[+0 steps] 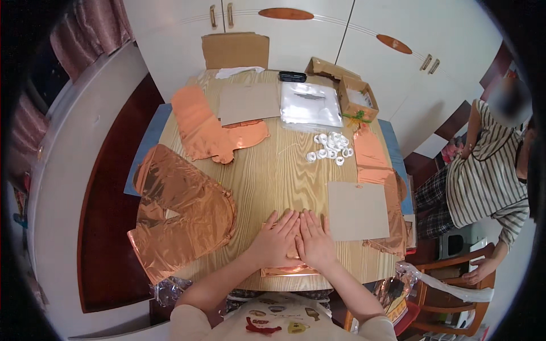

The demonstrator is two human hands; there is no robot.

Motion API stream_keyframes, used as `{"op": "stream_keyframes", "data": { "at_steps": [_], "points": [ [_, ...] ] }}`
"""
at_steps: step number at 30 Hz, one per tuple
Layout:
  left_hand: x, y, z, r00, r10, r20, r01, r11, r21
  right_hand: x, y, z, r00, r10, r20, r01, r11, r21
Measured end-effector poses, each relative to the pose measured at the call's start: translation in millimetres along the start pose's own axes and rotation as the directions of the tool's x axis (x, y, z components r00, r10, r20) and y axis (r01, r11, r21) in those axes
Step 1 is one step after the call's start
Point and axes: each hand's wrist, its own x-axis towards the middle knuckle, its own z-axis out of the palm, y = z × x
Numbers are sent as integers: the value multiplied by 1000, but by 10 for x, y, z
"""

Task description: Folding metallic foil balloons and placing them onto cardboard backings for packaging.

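Observation:
At the table's front edge lies a folded copper-coloured foil balloon (289, 271). My left hand (276, 241) rests flat on it, fingers pointing away from me. Beside it my right hand (317, 244) presses down in the same way, and the fingertips of both hands nearly meet. Both hands cover most of the folded foil. To the right, close to my right hand, a grey cardboard sheet (357, 213) lies partly over a flat foil balloon (393, 221). A large crinkled foil balloon (185, 213) spreads out on the left.
Farther back are another foil balloon (196, 122), a second cardboard sheet (250, 101), clear plastic bags (310, 105), white ribbon rolls (333, 145) and an open cardboard box (358, 98). White cabinets (307, 34) stand behind the table. At right, a person (483, 182) stands by a wooden chair (455, 301).

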Motion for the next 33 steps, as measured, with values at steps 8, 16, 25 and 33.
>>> {"op": "stream_keyframes", "data": {
  "at_steps": [8,16,25,33],
  "points": [
    [-29,-138,-129,983,-77,165,59,992,115,8,-22,-85,999,-14,32,16,999,-51],
    [-176,-395,-7,988,-143,55,110,913,392,-16,-46,-106,996,-32,88,35,998,-42],
    [-553,732,-112,991,-92,100,94,995,-13,-204,-184,-28,994,-70,87,73,997,-30],
    [-854,782,28,994,-106,-5,105,978,180,-324,-239,-67,988,-92,122,84,994,72]
  ]
}}
